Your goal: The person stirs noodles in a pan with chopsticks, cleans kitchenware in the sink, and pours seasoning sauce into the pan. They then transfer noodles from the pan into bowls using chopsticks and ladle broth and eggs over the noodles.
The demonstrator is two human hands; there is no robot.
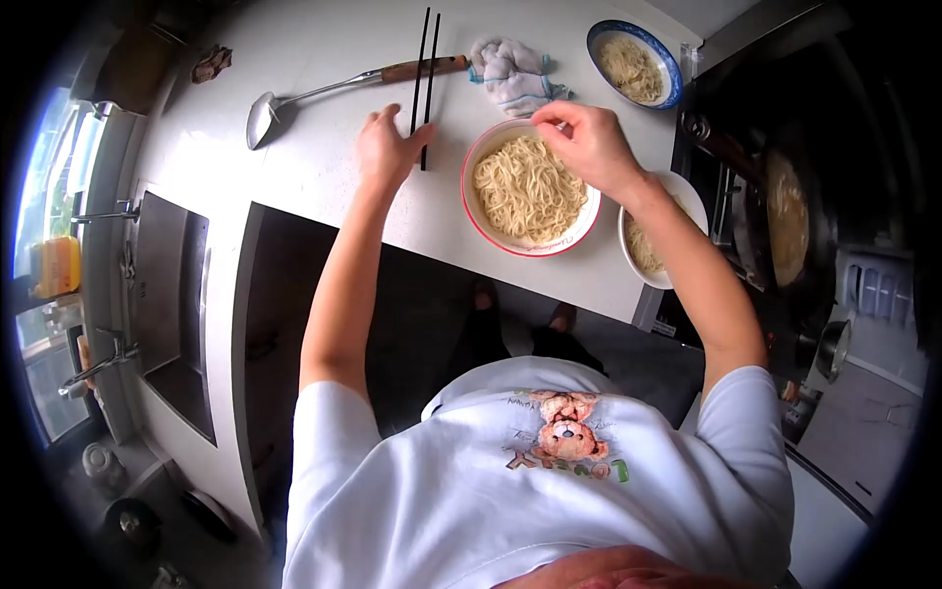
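Note:
A red-rimmed white bowl [530, 188] full of noodles stands near the counter's front edge. My right hand [587, 145] is at the bowl's upper right rim, its thumb and fingers pressed together; what they hold, if anything, is too small to tell. Two black chopsticks [424, 93] lie on the counter, left of the bowl. Beside their lower ends is my left hand [389, 147], fingers apart and thumb near the chopsticks, holding nothing. Past the hands lie a ladle [339, 88] with a wooden handle and a crumpled cloth [510, 74].
A blue-rimmed bowl [636, 64] of noodles stands at the back right. Another white bowl [643, 240] of noodles is partly under my right forearm. A pan [788, 218] sits on the stove at the right. The sink [172, 294] is at the left.

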